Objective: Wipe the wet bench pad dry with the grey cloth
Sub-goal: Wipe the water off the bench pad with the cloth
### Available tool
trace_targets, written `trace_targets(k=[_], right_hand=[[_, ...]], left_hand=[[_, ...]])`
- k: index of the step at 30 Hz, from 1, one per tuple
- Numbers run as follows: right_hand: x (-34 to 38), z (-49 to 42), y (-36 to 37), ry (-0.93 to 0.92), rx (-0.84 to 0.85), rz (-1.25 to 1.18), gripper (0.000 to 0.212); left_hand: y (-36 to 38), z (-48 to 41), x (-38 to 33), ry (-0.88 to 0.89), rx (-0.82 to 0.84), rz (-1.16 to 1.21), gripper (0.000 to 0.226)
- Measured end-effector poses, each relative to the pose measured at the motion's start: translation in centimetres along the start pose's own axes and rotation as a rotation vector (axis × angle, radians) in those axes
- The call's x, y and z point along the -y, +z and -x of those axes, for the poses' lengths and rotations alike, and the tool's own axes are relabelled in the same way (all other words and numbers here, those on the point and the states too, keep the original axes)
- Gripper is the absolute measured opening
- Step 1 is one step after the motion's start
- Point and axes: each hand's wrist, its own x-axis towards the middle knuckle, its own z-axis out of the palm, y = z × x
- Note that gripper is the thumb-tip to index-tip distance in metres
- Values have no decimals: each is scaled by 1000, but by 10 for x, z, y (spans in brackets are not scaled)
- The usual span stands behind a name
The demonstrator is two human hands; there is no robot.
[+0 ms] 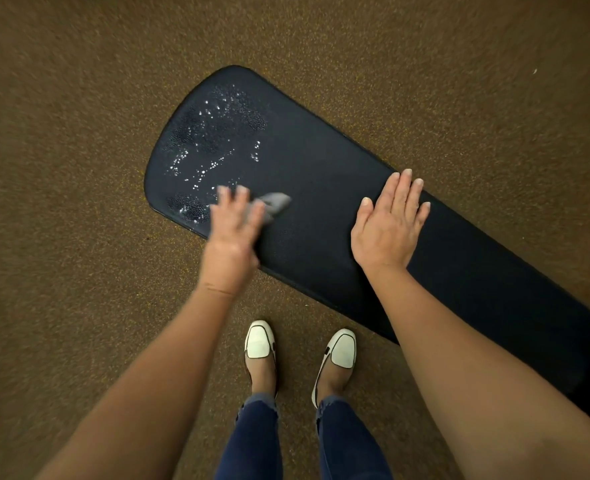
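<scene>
Under the straight, blurred fingers of the left hand point(234, 220) lies the cloth point(277, 201), droplets point(210, 143) beyond the fingertips. The right hand point(388, 223) rests flat on the pad point(321, 161), fingers straight, empty.

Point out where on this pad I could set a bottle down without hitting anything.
Bare bench pad lies between the left hand on the grey cloth and the flat right hand, and again along the long stretch to the right of that hand. The rounded end beyond the cloth is beaded with water droplets, so skip it.
</scene>
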Motion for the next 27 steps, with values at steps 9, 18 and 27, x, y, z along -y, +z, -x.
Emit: trace_targets(k=[9,18,27], right_hand=[[2,1,1,12,-7,6,61],[2,2,-1,1,2,9,61],[23,27,0,-320,82,49,65]], left_hand=[[29,22,-82,133,13,74,62],[-15,-30,41,-322,-161,-14,58],[11,-7,-24,215,94,52,59]])
